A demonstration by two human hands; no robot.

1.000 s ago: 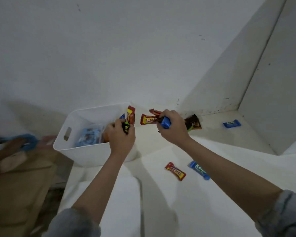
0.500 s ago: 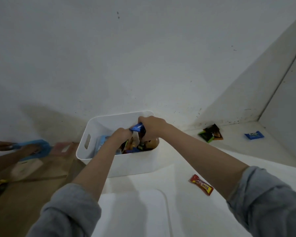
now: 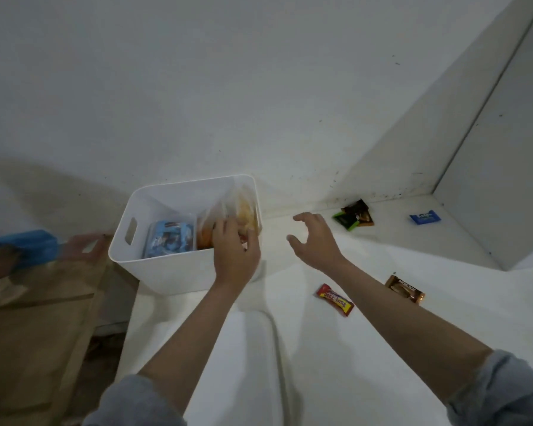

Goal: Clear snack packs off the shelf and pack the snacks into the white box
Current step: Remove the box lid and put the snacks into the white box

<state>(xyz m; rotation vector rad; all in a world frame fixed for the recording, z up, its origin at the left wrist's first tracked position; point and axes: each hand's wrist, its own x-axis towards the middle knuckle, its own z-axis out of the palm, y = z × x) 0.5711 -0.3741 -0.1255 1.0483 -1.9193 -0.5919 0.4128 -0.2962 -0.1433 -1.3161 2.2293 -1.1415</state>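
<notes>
Shelf (image 3: pixel 320 348): white, right under you; both your forearms reach out over it.
Red bar (image 3: pixel 335 299): lies flat on shelf between your arms, nearer the R forearm, not touched.
Brown pack (image 3: pixel 406 293): on shelf just beyond your R forearm, shiny, lying loose.
L hand (image 3: pixel 235 252): over the near right corner of the box, fingers dipped inside among the packs. Can't tell if they pinch anything; tips are hidden by the wrappers.
White box (image 3: pixel 154 273): sits at the shelf's left end, handle slot on its left wall. Holds blue packs on the left and orange-ish clear bags on the right.
R hand (image 3: pixel 316 238): in the air just right of the box, fingers spread and loosely bent, holding nothing.
Dark packs (image 3: pixel 354 215): small pile, green and brown, by the back wall, beyond the R hand.
Blue pack (image 3: pixel 424 217): far right near the corner, well apart from the rest.
Far left: another person's hand (image 3: pixel 85 245) beside the box, blurred.
</notes>
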